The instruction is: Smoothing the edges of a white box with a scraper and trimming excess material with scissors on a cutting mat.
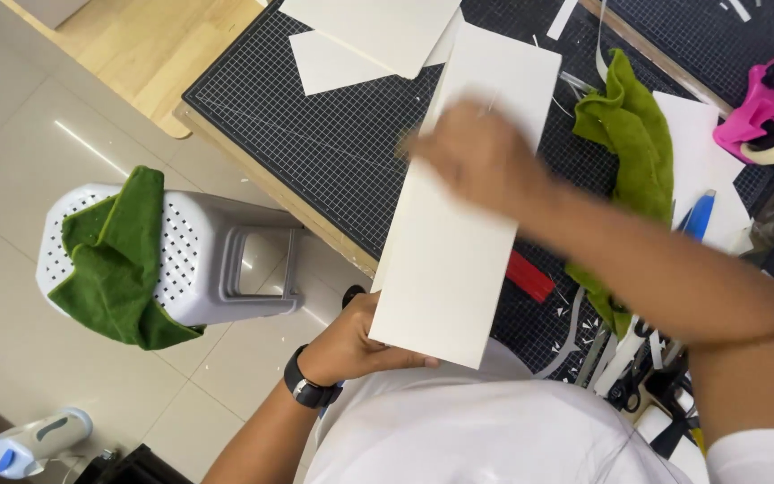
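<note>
The left hand (351, 345) grips the near end of a long white board (463, 202), thumb on top and fingers curled under its lower edge, with a black watch (306, 390) on the wrist. The right hand (477, 157) lies on top of the board near its middle; it is blurred, so I cannot tell whether the fingers are spread or pinching something. The board runs lengthwise away from the body, its near end sticking out past the table edge and the far end resting on a black cutting mat (315, 125) with a white grid.

Just right of the board a red strip (528, 276) lies on the mat, and beyond it a green cloth (629, 134) is bunched up. More white sheets (369, 36) sit at the far end of the mat. A blue pen (699, 215) rests on white paper to the right, near a pink tape dispenser (768, 108). Thin white offcuts are scattered by the right forearm.

On the floor to the left stands a grey stool (217, 260) with another green cloth (118, 260) draped over it
</note>
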